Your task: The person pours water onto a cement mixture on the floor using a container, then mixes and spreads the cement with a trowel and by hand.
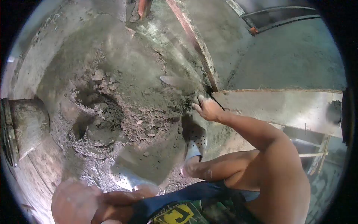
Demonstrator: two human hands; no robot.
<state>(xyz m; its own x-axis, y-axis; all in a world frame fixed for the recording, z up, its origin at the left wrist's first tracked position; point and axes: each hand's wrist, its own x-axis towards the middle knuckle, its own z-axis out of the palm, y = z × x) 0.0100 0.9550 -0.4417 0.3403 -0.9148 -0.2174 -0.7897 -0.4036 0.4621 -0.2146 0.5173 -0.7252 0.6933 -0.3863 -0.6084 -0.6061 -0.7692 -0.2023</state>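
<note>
My right hand [209,108] is closed around the handle of a trowel, close to the lower end of an upright board. The trowel's pale, narrow blade [177,81] points left, low over wet grey mortar [145,89]. Below the hand is my right foot in a grey shoe with holes [197,143]. At the lower left, what looks like my left hand [76,199] is a blurred, rounded shape by my bent left leg; its fingers cannot be made out.
Rough, crumbly mortar [138,123] with hollows lies left of centre. A narrow board [199,44] slants down to a wide plank [283,106] on the right. A dirty round container [28,125] is at the left edge. My left shoe [125,179] rests on the wet surface.
</note>
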